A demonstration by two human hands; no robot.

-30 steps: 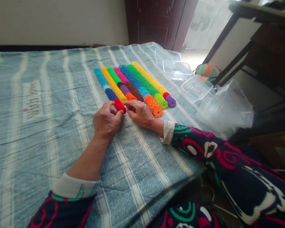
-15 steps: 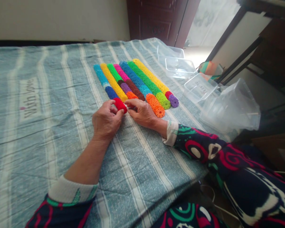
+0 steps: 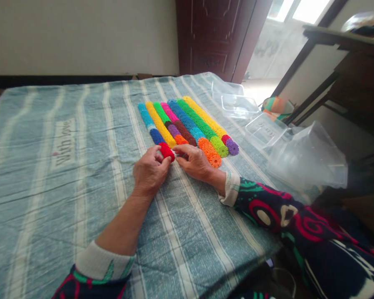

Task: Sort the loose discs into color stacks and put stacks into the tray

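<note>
Pinching red disc stack point(image 3: 166, 151) in L hand point(image 3: 149, 172) at end of blue row point(image 3: 156, 136); R hand point(image 3: 196, 162) just beside, grip unclear; other multicolor disc rows point(image 3: 187, 124) already lined up on striped bedspread point(image 3: 50, 216).

Red disc stack point(image 3: 166, 152) at the near end of the rows
I see it short and thick, just beside the blue row point(image 3: 156, 136) and yellow row point(image 3: 159, 126) of plastic discs.
</note>
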